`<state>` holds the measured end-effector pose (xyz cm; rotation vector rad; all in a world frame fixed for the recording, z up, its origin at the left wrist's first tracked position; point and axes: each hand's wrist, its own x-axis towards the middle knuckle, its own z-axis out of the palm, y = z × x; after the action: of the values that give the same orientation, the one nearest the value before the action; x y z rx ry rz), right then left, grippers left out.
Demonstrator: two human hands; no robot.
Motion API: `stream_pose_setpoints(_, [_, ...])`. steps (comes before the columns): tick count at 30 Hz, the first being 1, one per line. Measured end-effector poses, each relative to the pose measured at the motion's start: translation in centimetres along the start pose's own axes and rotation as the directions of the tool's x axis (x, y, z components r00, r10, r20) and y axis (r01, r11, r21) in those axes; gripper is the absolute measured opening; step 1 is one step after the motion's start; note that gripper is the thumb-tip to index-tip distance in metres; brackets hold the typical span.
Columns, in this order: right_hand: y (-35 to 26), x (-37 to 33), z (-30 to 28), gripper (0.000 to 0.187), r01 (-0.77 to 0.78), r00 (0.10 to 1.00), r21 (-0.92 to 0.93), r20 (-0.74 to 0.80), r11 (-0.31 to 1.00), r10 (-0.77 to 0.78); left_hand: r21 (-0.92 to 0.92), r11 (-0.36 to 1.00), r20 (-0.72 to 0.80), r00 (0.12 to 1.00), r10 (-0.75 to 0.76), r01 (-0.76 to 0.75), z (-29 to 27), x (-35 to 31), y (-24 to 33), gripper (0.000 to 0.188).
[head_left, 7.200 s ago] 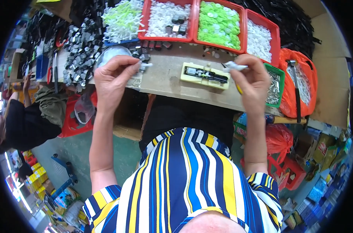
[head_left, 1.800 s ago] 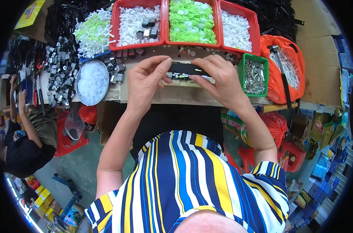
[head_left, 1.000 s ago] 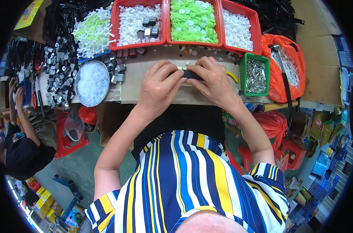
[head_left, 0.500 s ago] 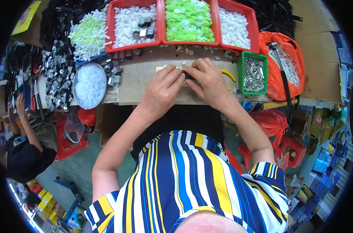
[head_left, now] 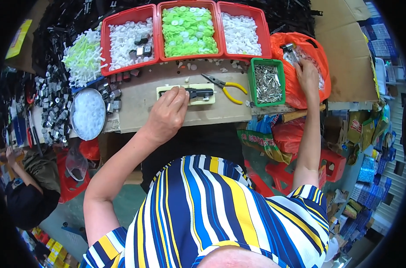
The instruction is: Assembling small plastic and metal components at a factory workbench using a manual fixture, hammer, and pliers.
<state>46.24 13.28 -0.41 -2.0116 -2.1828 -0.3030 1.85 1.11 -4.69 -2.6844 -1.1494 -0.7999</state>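
A cream-coloured block (head_left: 208, 100) lies on the cardboard-covered bench with a long black plastic part (head_left: 202, 93) set in it. My left hand (head_left: 168, 110) presses its closed fingers on the left end of that part, hiding it. Over the orange plastic bag (head_left: 296, 91) of small white pieces, my right hand (head_left: 307, 77) closes round the shaft of a hammer (head_left: 289, 47). The metal head points away from me, and the palm hides most of the handle. Between the block and the green bin lie pliers with yellow handles (head_left: 233, 90), jaws slightly apart.
Three red trays (head_left: 157, 33) of white and green plastic pieces line the back. A green bin (head_left: 254, 96) holds metal pins. To the left stand a round bowl (head_left: 72, 117) of translucent pieces and a heap of metal-and-black parts (head_left: 55, 96). Another person (head_left: 29, 192) sits far left.
My right hand has left the black part and moved right to the hammer, taking hold of it. My left hand stays at the block. The view has shifted, and the pliers now show fully.
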Motion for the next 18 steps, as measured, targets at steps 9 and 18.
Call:
stream_pose_setpoints(9, [-8.4,-2.7,-5.6,0.016,-0.004,0.998,0.511,0.059,0.860,-0.031,0.055,0.998,-0.021,1.000,0.018,-0.016,-0.1,0.1,0.1,0.028])
stream_pose_setpoints(18, [-20.2,-8.3,-5.8,0.020,0.194,0.844,0.578,0.314,0.792,-0.436,0.038,0.999,-0.018,1.000,0.012,-0.011,0.4,0.1,0.1,0.033])
